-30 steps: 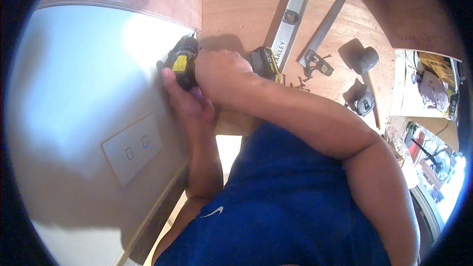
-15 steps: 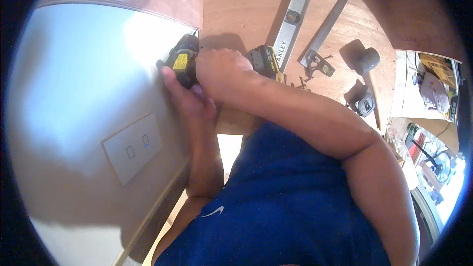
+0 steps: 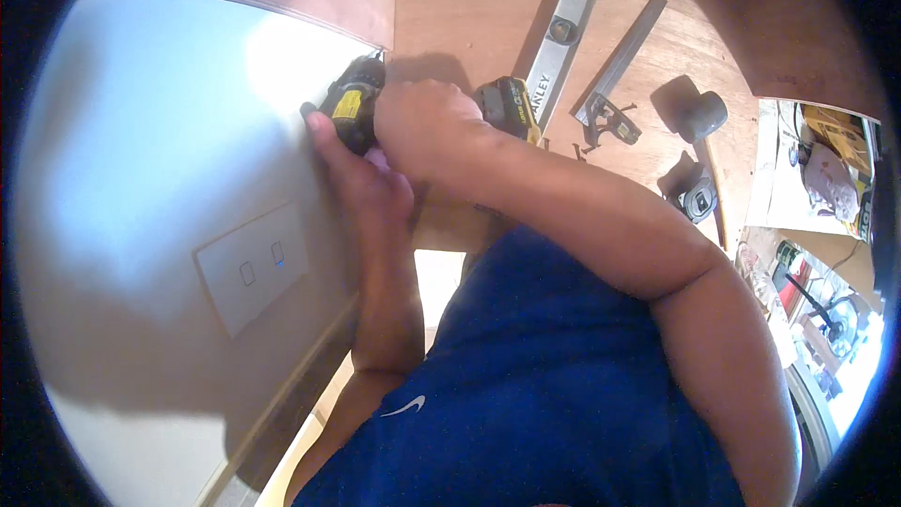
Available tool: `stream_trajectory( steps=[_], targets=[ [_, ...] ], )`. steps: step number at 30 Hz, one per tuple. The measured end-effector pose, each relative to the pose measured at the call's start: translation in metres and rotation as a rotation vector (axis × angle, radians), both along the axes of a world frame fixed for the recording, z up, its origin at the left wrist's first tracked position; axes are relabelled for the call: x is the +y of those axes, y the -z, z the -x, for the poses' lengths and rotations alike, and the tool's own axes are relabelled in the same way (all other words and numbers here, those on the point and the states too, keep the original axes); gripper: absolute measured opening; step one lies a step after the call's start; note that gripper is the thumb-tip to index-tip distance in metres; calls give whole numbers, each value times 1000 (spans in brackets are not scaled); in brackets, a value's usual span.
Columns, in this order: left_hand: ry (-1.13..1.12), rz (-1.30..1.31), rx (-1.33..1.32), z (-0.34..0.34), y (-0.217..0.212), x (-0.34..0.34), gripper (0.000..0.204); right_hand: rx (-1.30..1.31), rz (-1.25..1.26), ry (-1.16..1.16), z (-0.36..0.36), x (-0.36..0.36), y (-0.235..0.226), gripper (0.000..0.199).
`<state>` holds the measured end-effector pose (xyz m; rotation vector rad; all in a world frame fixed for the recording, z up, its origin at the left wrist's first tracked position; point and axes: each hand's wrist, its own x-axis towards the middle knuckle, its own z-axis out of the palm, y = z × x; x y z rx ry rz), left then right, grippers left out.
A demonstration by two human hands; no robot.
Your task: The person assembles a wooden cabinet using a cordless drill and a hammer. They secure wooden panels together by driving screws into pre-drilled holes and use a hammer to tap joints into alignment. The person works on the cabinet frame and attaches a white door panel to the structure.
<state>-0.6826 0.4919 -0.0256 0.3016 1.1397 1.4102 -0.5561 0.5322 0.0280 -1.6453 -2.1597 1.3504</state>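
Note:
A black and yellow cordless drill (image 3: 354,99) lies on its side in both hands, its tip at the corner where the white wall panel (image 3: 188,113) meets the wooden board (image 3: 450,0). My right hand (image 3: 427,127) is closed around the drill's handle. The battery (image 3: 508,107) sticks out past that hand, on the side toward the level. From behind, my left hand (image 3: 361,169) holds the rear of the drill body, its thumb along the near side and the other fingers partly hidden. What the tip touches is too small to make out.
On the board lie a spirit level (image 3: 563,33), a combination square (image 3: 615,84), several screws (image 3: 579,152), a mallet (image 3: 702,117) and a tape measure (image 3: 695,195). A switch plate (image 3: 251,268) sits on the white panel. Cluttered items (image 3: 831,178) stand at the far right.
The view has shifted slightly, so the drill and both hands appear a little higher. Both hands keep their hold, and the tip stays at the corner.

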Motion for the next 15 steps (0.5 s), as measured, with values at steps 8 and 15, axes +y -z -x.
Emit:
stream_trajectory(
  steps=[8,15],
  targets=[
    [-2,-103,87,-1,3,-3,71,-80,4,-18,5,-1,1,35],
    [1,-62,170,9,6,-4,88,-257,-259,-180,15,-3,2,30]
  ],
)
